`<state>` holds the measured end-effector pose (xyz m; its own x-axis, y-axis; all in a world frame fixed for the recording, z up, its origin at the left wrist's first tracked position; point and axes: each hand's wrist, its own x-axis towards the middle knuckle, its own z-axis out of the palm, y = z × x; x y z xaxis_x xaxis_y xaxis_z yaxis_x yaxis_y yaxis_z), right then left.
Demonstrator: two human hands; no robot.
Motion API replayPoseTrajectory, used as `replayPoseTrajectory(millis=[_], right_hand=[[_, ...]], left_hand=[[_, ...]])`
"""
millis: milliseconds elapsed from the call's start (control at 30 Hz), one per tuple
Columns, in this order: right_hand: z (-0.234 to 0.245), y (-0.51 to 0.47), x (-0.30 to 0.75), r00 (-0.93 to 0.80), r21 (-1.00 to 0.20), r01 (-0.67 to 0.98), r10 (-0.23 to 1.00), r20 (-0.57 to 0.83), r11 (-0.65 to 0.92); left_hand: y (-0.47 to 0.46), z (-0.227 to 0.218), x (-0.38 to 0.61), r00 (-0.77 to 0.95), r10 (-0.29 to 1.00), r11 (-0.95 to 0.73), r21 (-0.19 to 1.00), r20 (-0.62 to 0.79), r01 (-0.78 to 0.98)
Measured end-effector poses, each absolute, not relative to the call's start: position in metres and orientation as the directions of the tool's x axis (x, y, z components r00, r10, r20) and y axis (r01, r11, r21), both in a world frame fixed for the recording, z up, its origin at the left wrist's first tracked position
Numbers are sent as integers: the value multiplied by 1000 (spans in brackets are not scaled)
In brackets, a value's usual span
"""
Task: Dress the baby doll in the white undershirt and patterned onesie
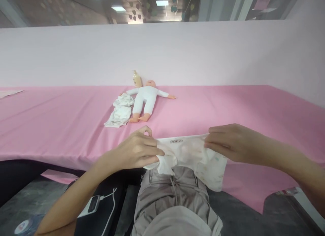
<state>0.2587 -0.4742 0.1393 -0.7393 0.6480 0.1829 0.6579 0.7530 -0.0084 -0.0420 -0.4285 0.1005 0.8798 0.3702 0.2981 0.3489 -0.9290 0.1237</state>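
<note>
Garment [188, 149] hangs near the front edge of the desk [63, 124], its top pinched by the left hand [139, 148] and right hand [230, 141]. Work looks partway: top edge spread, left side bunched, smoothing apparently left; 1 cloth pile [120, 114] lies beside the doll [146, 95].

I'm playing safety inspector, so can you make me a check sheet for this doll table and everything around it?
Surface: pink tablecloth, creased
Job's things: small white printed garment, held; baby doll lying down; folded white cloths beside it
Clutter: pump bottle near the doll's head
Hands: left hand and right hand pinch the garment
Cables: white cable plugged into a device, below table level
Surroundings: pale wall behind; ceiling lights above
</note>
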Motion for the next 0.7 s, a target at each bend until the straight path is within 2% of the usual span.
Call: replayPoseTrajectory(millis=[100, 200, 300, 400, 567, 700], right_hand=[[144, -473, 262, -747, -14, 653, 647, 151, 757], [142, -472, 267, -759, 56, 641, 622, 192, 765], [136, -473, 266, -804, 168, 586, 543, 244, 792], [132, -479, 256, -817, 213, 564, 503, 282, 798], [132, -491, 241, -796, 135, 595, 556, 240, 792], [129, -497, 238, -742, 96, 659, 623, 246, 746]], left_hand=[[-421, 101, -42, 882, 349, -937, 131, 316, 323], [-418, 102, -40, 879, 285, -958, 141, 383, 249], [-420, 102, -34, 833, 208, -975, 42, 513, 218], [-428, 104, -28, 805, 192, -959, -69, 561, 277], [-441, 110, -21, 824, 349, -873, -164, 447, 459], [-439, 108, -20, 812, 464, -818, -182, 354, 546]])
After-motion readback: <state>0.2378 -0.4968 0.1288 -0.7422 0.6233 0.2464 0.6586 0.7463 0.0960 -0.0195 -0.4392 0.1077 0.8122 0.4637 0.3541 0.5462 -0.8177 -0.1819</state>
